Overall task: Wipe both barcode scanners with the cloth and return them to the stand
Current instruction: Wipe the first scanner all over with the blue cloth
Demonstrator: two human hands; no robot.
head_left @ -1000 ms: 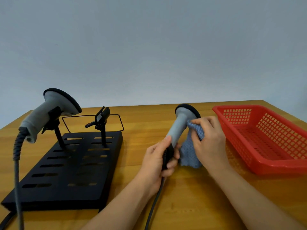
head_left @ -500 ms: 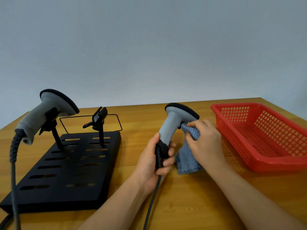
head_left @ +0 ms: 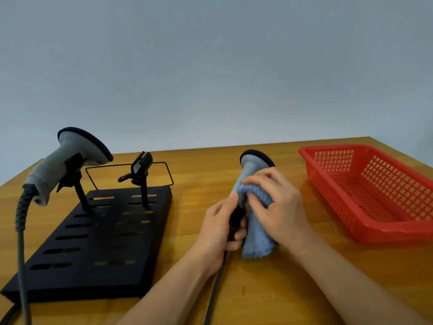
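Ctr frame: our left hand [head_left: 220, 228] grips the held scanner [head_left: 251, 165] by its handle; right hand [head_left: 278, 207] presses cloth [head_left: 256, 240] round its neck. Second scanner [head_left: 68, 158] sits on stand [head_left: 98, 242], left.

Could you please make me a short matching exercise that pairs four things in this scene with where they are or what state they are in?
Things:
1. scanner with the cloth on it
2. second scanner
3. blue cloth
4. red basket

States:
A. stands on the table at the right, nothing visible in it
B. gripped low on its handle by the left hand
C. sits in the left holder of the black stand
D. pressed around a scanner's neck by the right hand

Pairs: 1-B, 2-C, 3-D, 4-A
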